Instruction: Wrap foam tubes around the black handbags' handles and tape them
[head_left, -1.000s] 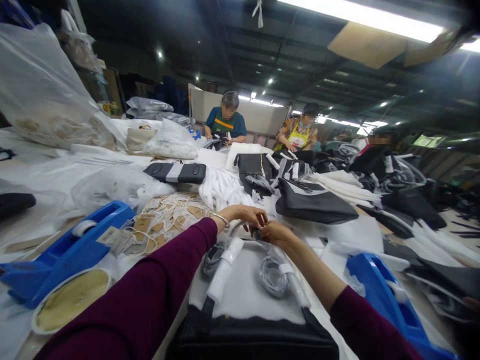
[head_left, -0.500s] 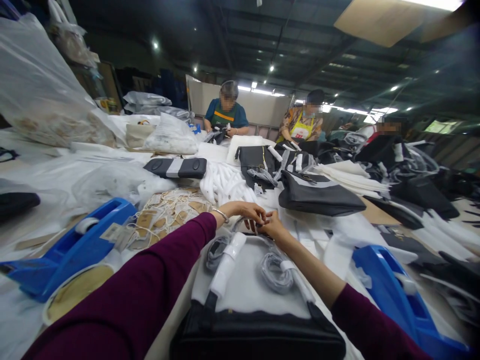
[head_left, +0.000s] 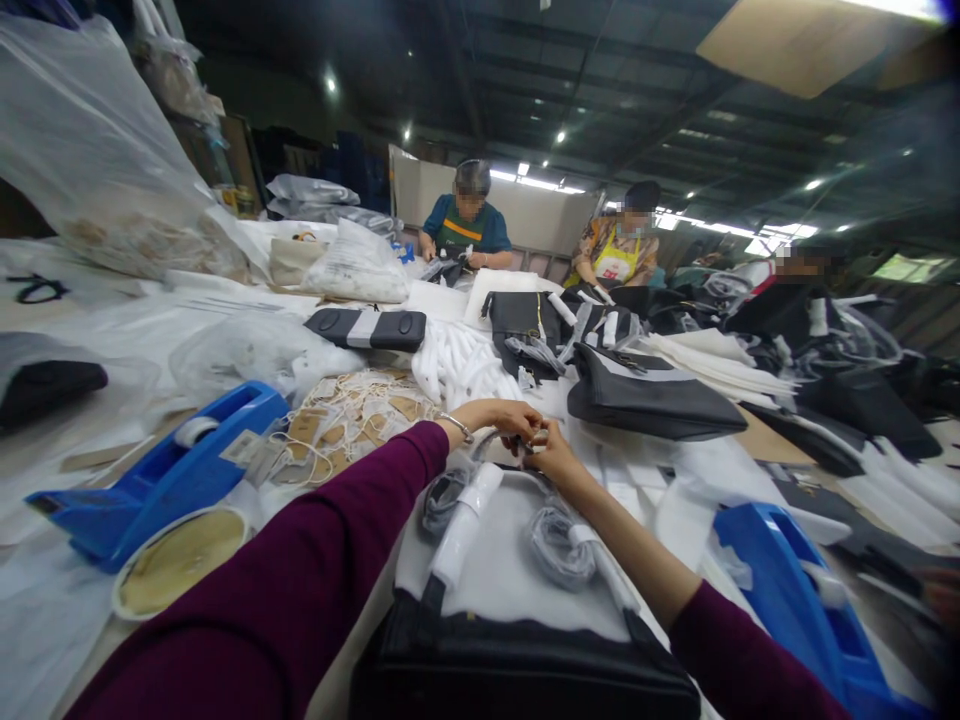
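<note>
A black bag (head_left: 525,665) lies in front of me, its upper side covered by a white sheet (head_left: 517,540). On the sheet are a white-wrapped handle (head_left: 466,525) and a plastic-wrapped coil (head_left: 561,545). Beyond the bag's far edge, my left hand (head_left: 508,420) and my right hand (head_left: 553,455) meet, fingers bent and pressed together. Between them is a small dark piece, too small to make out. A bracelet circles my left wrist.
Blue tape dispensers stand at left (head_left: 172,470) and right (head_left: 802,610), with a tub of yellowish paste (head_left: 184,562) near the left one. Strung tags (head_left: 345,430) and another black bag (head_left: 652,395) lie beyond. Two people (head_left: 466,225) (head_left: 619,240) work across the table.
The whole view has shifted slightly, so things appear a little further right. My hands remain together at the bag's far edge, with only small finger movements.
</note>
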